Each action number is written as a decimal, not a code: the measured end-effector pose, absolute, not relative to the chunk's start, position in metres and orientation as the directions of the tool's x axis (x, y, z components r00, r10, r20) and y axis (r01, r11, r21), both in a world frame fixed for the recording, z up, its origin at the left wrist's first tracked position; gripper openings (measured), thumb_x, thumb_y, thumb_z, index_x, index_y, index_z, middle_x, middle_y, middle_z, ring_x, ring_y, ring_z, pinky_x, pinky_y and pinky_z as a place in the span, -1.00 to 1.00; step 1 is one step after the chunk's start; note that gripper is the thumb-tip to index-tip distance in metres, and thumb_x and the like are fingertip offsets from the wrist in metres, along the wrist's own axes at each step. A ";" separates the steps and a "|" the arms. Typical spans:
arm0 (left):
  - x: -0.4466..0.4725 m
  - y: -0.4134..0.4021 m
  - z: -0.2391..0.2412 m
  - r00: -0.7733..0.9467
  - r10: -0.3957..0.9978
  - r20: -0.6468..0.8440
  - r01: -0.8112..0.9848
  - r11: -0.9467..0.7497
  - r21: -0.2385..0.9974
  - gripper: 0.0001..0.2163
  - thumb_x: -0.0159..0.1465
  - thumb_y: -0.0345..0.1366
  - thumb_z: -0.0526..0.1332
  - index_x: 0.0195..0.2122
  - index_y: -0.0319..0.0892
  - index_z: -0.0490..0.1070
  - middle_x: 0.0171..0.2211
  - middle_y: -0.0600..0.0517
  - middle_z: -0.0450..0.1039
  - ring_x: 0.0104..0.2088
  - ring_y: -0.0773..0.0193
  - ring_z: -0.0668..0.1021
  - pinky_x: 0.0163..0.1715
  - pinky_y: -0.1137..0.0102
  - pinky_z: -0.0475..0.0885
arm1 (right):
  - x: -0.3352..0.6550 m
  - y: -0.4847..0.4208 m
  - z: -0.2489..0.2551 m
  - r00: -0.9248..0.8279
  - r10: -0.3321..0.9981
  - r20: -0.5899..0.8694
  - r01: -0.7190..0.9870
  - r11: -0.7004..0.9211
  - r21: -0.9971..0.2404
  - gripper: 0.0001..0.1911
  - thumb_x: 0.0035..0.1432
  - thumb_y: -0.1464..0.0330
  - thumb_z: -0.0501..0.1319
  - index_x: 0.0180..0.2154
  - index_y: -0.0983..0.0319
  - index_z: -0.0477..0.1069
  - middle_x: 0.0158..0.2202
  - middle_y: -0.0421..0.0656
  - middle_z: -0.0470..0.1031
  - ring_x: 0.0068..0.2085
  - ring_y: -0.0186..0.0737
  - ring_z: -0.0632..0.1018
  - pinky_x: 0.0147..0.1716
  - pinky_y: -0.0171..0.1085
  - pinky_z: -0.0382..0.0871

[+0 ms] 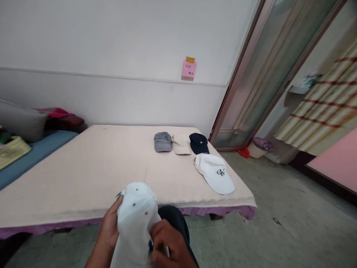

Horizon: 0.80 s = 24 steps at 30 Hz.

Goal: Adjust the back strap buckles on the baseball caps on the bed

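Note:
Both of my hands hold a white cap [136, 219] with small eyelets, close to my body at the bottom of the view. My left hand [110, 229] grips its left side with the fingers curled under. My right hand [169, 243] pinches its lower right edge. Under the white cap, by my right hand, a dark cap [174, 219] shows. On the bed [83, 175] ahead lie several caps: a grey one [163, 142], a beige one [181, 144], a navy one [199, 143] and a white one with a logo [214, 173].
The bed has a cream cover with a purple edge. To the left are a blue mattress [36, 152], a grey pillow [22, 121] and red cloth. A pink note [189, 68] hangs on the wall. At the right stand a sliding door, a small bin [258, 147] and a striped curtain.

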State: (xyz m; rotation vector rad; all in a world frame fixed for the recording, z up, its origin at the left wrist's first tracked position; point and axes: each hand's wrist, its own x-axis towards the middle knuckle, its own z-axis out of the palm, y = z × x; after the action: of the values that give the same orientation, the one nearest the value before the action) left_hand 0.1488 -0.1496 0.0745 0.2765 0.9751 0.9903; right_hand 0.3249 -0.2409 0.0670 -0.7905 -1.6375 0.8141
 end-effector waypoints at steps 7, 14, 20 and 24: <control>0.154 -0.174 0.128 0.087 0.948 -0.306 -0.595 0.296 0.748 -0.47 0.00 -0.38 0.33 0.05 -0.10 0.35 -0.29 -0.01 0.59 -0.33 0.10 0.61 -0.26 0.31 0.48 | 0.302 -0.256 0.014 -0.289 0.886 0.362 0.110 0.406 -0.907 -0.66 0.14 0.12 0.13 -0.57 0.16 0.35 -0.43 -0.18 0.41 -0.41 -0.31 0.48 -0.49 -0.40 0.33; 0.160 -0.194 0.155 0.248 0.949 -0.195 -0.418 0.286 0.862 -0.65 -0.04 -0.34 0.36 -0.17 -0.19 0.51 -0.37 -0.06 0.59 -0.42 0.09 0.58 -0.42 0.32 0.47 | 0.324 -0.253 0.069 -0.351 0.891 0.289 0.139 0.355 -0.924 -0.75 0.16 0.30 0.11 -0.17 0.10 0.50 -0.22 -0.15 0.53 -0.18 -0.11 0.53 -0.21 -0.27 0.41; 0.176 -0.201 0.161 0.281 0.946 -0.160 -0.374 0.261 0.890 -0.72 -0.14 -0.30 0.42 -0.34 -0.17 0.56 -0.50 0.02 0.55 -0.43 0.11 0.56 -0.46 0.38 0.46 | 0.352 -0.259 0.097 -0.121 0.962 0.244 0.116 0.258 -0.959 -0.70 0.21 0.36 0.05 -0.10 0.14 0.48 -0.15 -0.10 0.54 -0.14 -0.10 0.51 -0.19 -0.23 0.42; 0.179 -0.202 0.149 0.243 0.952 -0.186 -0.305 0.257 0.917 -0.73 -0.11 -0.20 0.42 -0.36 -0.14 0.56 -0.54 0.07 0.53 -0.47 0.21 0.52 -0.54 0.47 0.40 | 0.368 -0.251 0.077 0.099 0.970 0.221 0.077 0.214 -0.974 -0.80 0.13 0.39 0.08 -0.38 0.22 0.49 -0.44 -0.15 0.51 -0.37 -0.20 0.50 -0.38 -0.29 0.40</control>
State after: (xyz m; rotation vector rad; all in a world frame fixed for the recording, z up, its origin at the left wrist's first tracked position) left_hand 0.1788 -0.2018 0.1492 0.8933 0.9126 1.0357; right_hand 0.3683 -0.2508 0.0771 -1.1414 -1.2733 0.9382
